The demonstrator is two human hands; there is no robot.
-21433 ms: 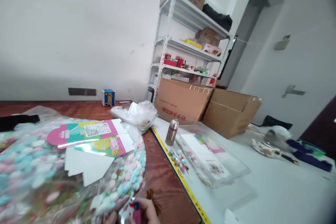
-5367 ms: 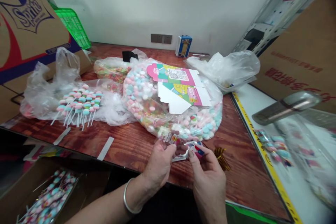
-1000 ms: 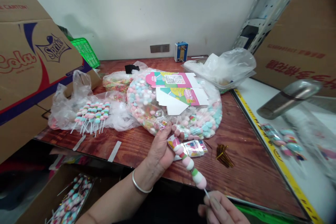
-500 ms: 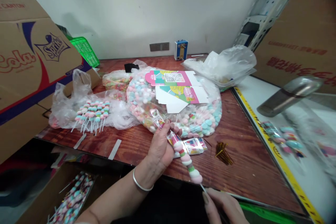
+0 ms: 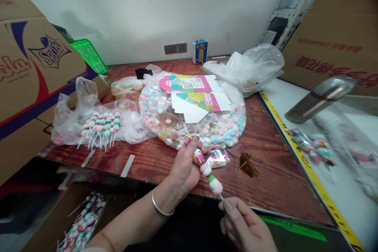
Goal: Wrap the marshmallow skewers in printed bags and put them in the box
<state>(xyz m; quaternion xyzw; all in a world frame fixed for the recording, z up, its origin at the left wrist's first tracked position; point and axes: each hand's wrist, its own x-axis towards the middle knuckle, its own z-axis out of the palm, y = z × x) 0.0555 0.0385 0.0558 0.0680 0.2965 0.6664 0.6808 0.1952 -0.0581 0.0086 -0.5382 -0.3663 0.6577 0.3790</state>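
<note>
A marshmallow skewer [image 5: 215, 186] in pink, white and green slants between my two hands above the table's front edge. My right hand [image 5: 243, 220] pinches its white stick at the lower end. My left hand [image 5: 186, 167], wearing a silver bangle, is closed around a clear printed wrapper [image 5: 184, 132], and the skewer's top end is partly inside it. Behind the skewer, a small stack of printed wrappers [image 5: 219, 158] lies on the table. Gold twist ties [image 5: 249, 165] sit in a loose pile to the right of it.
A big bag of marshmallows [image 5: 230, 134] bears a flattened printed carton [image 5: 201, 94]. Left lie several marshmallow skewers [image 5: 102, 124] on plastic. A cardboard box [image 5: 32, 63] stands at left; another box [image 5: 56, 220] below holds skewers. A steel flask [image 5: 321, 100] lies right.
My right hand has moved up and left, pushing the skewer further into the wrapper at my left hand. The whole view has shifted slightly.
</note>
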